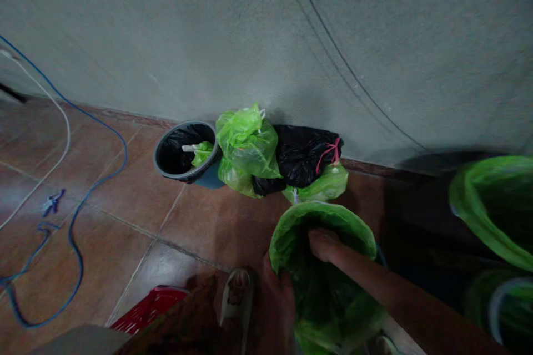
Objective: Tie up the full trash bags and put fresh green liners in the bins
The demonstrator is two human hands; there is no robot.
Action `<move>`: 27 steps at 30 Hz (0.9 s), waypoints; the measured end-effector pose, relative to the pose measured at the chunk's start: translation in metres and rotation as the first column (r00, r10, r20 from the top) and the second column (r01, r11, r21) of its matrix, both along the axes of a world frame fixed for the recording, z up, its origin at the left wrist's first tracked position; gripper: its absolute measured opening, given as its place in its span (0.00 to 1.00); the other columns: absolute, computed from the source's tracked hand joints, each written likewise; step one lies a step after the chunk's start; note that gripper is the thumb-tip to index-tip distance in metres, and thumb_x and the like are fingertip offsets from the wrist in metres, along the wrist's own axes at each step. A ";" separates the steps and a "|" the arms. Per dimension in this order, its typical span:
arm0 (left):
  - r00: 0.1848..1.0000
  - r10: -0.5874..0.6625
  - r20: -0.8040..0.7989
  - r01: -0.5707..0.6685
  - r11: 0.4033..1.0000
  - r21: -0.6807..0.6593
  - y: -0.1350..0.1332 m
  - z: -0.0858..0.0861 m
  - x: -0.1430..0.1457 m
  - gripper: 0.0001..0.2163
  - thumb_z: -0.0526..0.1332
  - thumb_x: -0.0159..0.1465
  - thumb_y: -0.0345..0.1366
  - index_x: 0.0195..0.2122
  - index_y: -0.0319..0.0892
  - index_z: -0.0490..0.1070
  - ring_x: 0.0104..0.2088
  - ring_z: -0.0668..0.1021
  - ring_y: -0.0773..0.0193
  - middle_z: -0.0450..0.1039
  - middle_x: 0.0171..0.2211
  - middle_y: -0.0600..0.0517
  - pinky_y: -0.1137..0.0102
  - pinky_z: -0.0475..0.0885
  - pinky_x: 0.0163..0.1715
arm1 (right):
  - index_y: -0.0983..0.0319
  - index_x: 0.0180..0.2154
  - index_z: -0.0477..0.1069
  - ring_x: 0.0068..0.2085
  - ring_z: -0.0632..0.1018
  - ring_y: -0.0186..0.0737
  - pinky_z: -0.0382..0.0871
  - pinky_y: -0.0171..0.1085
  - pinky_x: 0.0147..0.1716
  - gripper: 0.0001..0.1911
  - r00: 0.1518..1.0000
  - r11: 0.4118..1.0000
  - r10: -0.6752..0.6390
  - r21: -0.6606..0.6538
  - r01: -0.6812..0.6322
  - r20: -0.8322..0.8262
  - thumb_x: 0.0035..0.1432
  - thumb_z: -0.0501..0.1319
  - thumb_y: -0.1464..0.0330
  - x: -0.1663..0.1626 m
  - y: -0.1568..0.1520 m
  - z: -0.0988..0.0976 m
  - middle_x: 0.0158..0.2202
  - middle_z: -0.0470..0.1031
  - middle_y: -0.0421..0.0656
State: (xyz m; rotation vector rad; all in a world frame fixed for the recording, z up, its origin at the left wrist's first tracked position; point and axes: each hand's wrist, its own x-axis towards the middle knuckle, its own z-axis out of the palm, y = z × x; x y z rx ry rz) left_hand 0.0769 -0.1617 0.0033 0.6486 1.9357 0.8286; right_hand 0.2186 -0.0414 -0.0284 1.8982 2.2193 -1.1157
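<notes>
Green bag [291, 233], translucent, mouth open, lines a bin at six o'clock, low in the frame. Left hand [278, 294] grips its near rim at eight o'clock of the mouth. Right hand [322, 244] reaches inside, fingers hidden.

My head view is dim overall, with the lower right corner close to black. The wall [266, 28] is the brightest surface, evenly and softly lit, with no glare that I can find. A soft shadow lies on it behind the tied bags [291, 155]. The wall line bows strongly, showing wide-lens distortion. The green liner [491, 205] at the right edge is smeared and out of focus. Grain covers the dark floor tiles [125, 216].
</notes>
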 end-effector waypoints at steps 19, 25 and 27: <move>0.510 -0.757 -0.410 0.806 0.587 -0.082 0.198 0.050 0.019 0.11 0.58 0.65 0.32 0.40 0.40 0.81 0.41 0.80 0.58 0.82 0.39 0.45 0.70 0.70 0.44 | 0.62 0.30 0.79 0.25 0.75 0.40 0.65 0.37 0.26 0.22 0.592 0.675 -0.650 -0.004 0.738 -0.476 0.50 0.61 0.50 0.091 0.013 0.039 0.24 0.78 0.43; 0.551 -0.718 -0.425 0.802 0.596 0.034 0.201 0.026 0.009 0.12 0.57 0.66 0.31 0.39 0.39 0.81 0.38 0.79 0.63 0.82 0.37 0.47 0.72 0.70 0.42 | 0.63 0.28 0.80 0.26 0.76 0.39 0.67 0.36 0.27 0.22 0.512 0.661 -0.667 -0.112 0.742 -0.542 0.42 0.68 0.50 0.101 0.031 0.034 0.26 0.80 0.44; 0.597 -0.698 -0.396 0.776 0.627 0.065 0.203 0.018 0.010 0.11 0.58 0.65 0.30 0.40 0.38 0.81 0.39 0.79 0.63 0.82 0.38 0.47 0.72 0.70 0.43 | 0.63 0.27 0.79 0.25 0.75 0.39 0.67 0.36 0.26 0.22 0.478 0.656 -0.686 -0.183 0.732 -0.548 0.39 0.70 0.50 0.103 0.034 0.028 0.25 0.79 0.44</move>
